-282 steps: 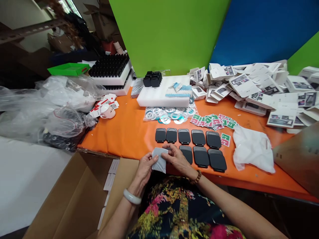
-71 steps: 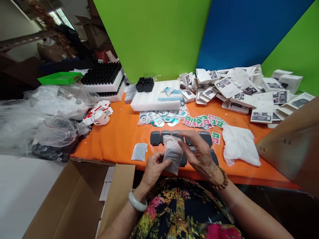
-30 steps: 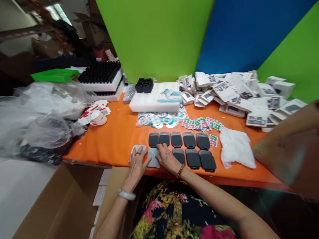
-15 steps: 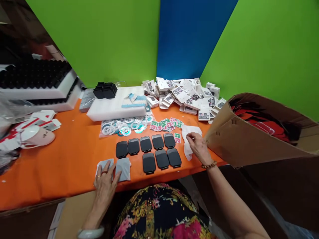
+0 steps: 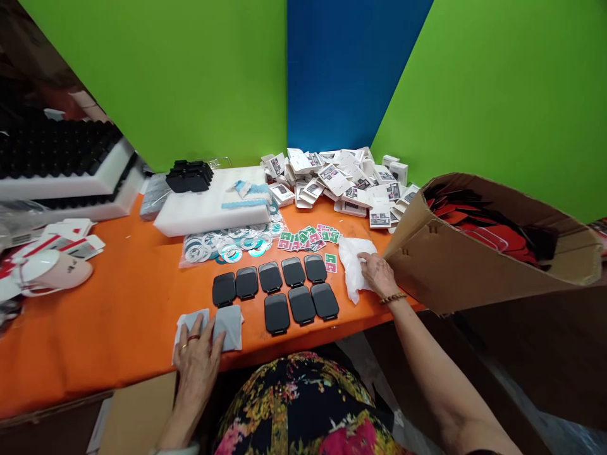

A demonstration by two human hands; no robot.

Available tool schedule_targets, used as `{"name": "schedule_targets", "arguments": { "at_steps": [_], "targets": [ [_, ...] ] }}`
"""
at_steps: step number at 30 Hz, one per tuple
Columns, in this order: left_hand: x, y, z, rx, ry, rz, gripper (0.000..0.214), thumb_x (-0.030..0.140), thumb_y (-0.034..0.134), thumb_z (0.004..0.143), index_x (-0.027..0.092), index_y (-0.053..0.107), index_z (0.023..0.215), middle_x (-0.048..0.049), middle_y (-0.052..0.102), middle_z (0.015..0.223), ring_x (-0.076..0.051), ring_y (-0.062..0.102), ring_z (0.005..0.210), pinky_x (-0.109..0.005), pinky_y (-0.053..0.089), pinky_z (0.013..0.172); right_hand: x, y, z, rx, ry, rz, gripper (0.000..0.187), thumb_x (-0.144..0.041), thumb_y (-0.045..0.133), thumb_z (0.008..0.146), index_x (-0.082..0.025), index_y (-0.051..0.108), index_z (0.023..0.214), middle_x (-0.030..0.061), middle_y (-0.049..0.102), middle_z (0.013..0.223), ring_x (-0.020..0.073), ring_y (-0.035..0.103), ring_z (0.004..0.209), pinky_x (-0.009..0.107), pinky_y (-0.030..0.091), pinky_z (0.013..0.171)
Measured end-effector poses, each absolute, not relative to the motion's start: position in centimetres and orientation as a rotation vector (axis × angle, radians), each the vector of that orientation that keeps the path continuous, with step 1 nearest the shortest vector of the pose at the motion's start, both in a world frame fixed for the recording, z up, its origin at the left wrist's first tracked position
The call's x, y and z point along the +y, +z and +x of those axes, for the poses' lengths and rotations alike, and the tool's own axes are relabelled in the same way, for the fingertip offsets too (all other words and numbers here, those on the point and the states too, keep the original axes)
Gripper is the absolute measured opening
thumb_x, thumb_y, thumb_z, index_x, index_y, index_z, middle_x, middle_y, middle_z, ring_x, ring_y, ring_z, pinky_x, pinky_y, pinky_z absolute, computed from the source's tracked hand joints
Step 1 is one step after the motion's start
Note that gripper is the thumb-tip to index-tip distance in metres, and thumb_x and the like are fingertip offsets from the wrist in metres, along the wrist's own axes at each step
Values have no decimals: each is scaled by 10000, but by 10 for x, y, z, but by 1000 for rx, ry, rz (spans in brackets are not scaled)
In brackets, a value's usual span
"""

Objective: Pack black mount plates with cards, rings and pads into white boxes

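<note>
Moved off the grey pouches (image 5: 230, 323) a second ago, the right hand (image 5: 378, 275) is laid on the white bags (image 5: 349, 256), fingers curled; a grip cannot be told. The pouches, at the counter's (image 5: 118, 303) near edge, are pressed under the released left hand (image 5: 196, 357).

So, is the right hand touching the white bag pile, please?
Touching: head view shows the right hand resting on the white bag pile.

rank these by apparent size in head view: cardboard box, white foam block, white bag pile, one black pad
cardboard box
white foam block
white bag pile
black pad
The box sits nearer the camera, which inflates it.
</note>
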State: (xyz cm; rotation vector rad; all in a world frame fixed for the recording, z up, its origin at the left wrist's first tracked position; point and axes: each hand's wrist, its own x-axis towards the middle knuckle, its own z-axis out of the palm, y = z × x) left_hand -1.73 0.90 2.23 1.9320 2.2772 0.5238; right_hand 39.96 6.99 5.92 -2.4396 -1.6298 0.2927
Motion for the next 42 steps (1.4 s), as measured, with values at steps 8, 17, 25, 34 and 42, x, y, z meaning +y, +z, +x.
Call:
{"name": "schedule_targets", "arguments": {
  "at_steps": [8, 17, 25, 34, 42],
  "targets": [
    [7, 19, -26, 2180, 599, 1984, 463, 456, 372, 879, 165, 628, 1131, -151, 522, 1334, -351, 311, 1364, -500, 277, 1102, 57, 70, 393, -1552, 237, -2522, 237, -217, 469, 872, -169, 689, 946, 125, 614, 981, 229, 585, 851, 292, 382, 670],
    [17, 48, -17, 2164, 727, 1938, 456, 487, 406, 852, 192, 600, 1140, -158, 474, 1378, -347, 354, 1342, -533, 300, 1078, 62, 56, 396, -1525, 290, -2512, 414, -212, 396, 910, -211, 555, 1292, 138, 637, 1057, 243, 594, 954, 315, 421, 767],
    [28, 64, 2, 2002, 771, 1997, 480, 515, 407, 836, 187, 618, 1114, -166, 458, 1387, -355, 431, 1275, -558, 288, 1071, 79, 59, 395, -1436, 237, -2534, 255, -184, 444, 851, -165, 665, 976, 124, 651, 890, 217, 595, 784, 280, 366, 626],
    [32, 76, 20, 1902, 777, 1980, 461, 526, 421, 832, 227, 622, 1120, -121, 467, 1387, -336, 410, 1300, -528, 349, 1045, 58, 73, 388, -1351, 6, -2269, 136, -192, 470, 816, -174, 604, 803, 76, 563, 937, 161, 548, 716, 273, 417, 646],
    [35, 104, 76, 1483, 720, 1726, 453, 485, 557, 802, 271, 578, 1200, -68, 499, 1377, -267, 448, 1284, -424, 388, 1044, 30, 110, 362, -1334, -335, -1587, 60, -160, 538, 824, -188, 587, 801, 92, 573, 914, 210, 592, 896, 325, 505, 701]
  ]
}}
